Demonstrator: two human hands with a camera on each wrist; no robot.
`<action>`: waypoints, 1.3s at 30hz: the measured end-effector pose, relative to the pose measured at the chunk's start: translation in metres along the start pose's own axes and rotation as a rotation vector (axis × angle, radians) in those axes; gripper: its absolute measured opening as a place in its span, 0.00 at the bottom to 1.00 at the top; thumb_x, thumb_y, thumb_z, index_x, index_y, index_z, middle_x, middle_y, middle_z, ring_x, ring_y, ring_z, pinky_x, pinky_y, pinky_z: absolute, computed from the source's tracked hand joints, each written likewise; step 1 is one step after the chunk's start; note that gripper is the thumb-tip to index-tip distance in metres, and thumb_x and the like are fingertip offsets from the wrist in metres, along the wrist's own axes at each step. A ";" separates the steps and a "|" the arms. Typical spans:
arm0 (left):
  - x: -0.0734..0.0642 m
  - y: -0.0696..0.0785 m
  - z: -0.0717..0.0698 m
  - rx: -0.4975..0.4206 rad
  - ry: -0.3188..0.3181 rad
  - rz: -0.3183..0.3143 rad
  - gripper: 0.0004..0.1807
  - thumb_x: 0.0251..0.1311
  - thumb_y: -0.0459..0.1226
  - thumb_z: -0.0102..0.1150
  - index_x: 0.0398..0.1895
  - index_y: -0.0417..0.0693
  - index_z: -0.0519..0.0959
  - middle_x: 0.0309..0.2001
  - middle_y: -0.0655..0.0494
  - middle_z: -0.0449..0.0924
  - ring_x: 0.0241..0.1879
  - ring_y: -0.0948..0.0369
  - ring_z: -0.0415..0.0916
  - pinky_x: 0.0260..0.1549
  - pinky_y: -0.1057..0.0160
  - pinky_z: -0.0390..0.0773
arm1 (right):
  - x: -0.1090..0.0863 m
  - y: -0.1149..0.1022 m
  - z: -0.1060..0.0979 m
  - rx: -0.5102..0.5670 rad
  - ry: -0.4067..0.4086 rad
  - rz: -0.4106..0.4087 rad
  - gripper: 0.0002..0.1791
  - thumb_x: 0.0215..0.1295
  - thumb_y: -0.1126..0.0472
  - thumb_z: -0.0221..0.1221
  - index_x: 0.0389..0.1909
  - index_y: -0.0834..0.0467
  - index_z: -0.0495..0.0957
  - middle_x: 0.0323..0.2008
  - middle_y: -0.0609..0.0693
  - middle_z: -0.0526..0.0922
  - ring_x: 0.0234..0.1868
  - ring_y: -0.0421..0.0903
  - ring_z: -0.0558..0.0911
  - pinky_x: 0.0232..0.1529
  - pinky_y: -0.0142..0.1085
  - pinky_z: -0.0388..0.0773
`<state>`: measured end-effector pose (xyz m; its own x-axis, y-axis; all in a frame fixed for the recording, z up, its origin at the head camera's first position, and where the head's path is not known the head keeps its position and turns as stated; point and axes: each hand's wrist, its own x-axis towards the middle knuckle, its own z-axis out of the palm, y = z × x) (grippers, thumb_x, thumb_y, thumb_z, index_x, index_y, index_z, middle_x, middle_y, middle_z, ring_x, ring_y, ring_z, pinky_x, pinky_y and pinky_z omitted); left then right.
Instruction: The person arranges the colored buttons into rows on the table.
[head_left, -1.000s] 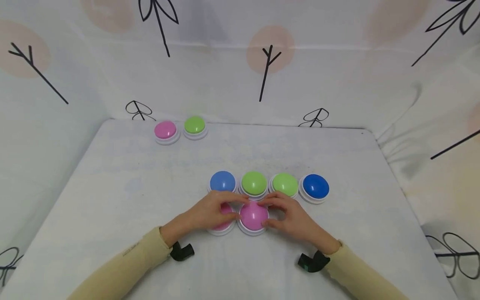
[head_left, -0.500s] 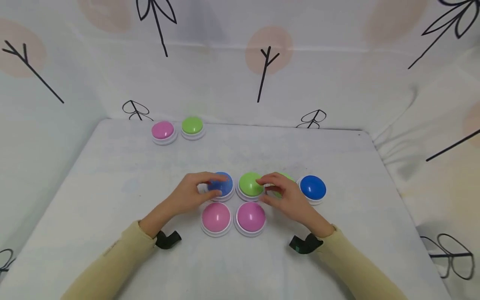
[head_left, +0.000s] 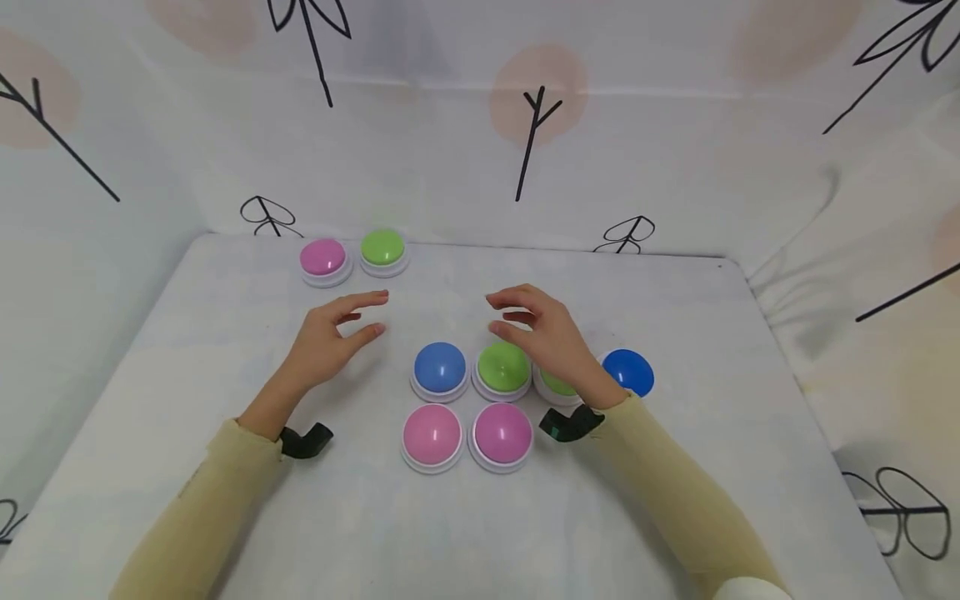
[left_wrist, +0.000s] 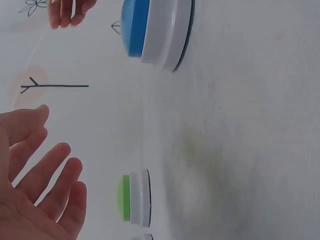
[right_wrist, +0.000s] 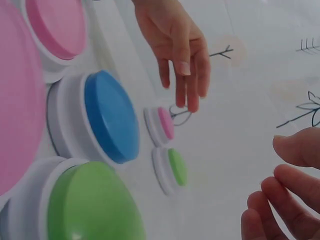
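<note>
My left hand point(head_left: 322, 342) hovers above the table with fingers apart and nothing in it, left of the light blue push button point(head_left: 440, 367). My right hand point(head_left: 542, 329), also holding nothing, is raised over the middle green button point(head_left: 503, 367) and the right green button point(head_left: 558, 385), which the wrist partly hides. A dark blue button point(head_left: 628, 372) sits at the row's right end, partly behind the arm. In front of that row lie a light pink button point(head_left: 432, 435) and a darker pink button point(head_left: 502, 433), side by side. All the buttons have white round bases.
At the table's back left stand another pink button point(head_left: 323, 257) and another green button point(head_left: 384, 249). The white table point(head_left: 465, 533) meets patterned white cloth walls point(head_left: 420, 150) at the back and sides.
Both hands have left the darker pink button and moved forward and up, the left hand also leftward. The two front pink buttons now lie uncovered.
</note>
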<state>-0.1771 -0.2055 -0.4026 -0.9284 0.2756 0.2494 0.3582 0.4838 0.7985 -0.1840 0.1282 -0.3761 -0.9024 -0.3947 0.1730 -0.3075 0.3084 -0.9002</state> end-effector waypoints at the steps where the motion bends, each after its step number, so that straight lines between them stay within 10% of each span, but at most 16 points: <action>1: 0.002 -0.003 -0.002 0.001 0.010 -0.008 0.23 0.64 0.35 0.65 0.63 0.48 0.78 0.63 0.56 0.77 0.65 0.56 0.70 0.60 0.44 0.72 | 0.004 -0.001 0.001 0.001 0.003 -0.001 0.20 0.66 0.61 0.65 0.58 0.59 0.78 0.54 0.49 0.79 0.58 0.46 0.77 0.60 0.39 0.76; 39: 0.085 -0.057 -0.025 -0.080 0.122 -0.214 0.28 0.64 0.32 0.63 0.68 0.40 0.71 0.72 0.46 0.64 0.69 0.49 0.63 0.68 0.53 0.64 | 0.154 0.018 0.092 0.164 0.023 0.230 0.30 0.65 0.62 0.64 0.68 0.58 0.72 0.66 0.51 0.74 0.65 0.46 0.73 0.59 0.35 0.74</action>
<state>-0.2792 -0.2302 -0.4127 -0.9890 0.0691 0.1305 0.1476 0.4514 0.8800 -0.3006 -0.0067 -0.4026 -0.9501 -0.3099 -0.0363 -0.0422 0.2426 -0.9692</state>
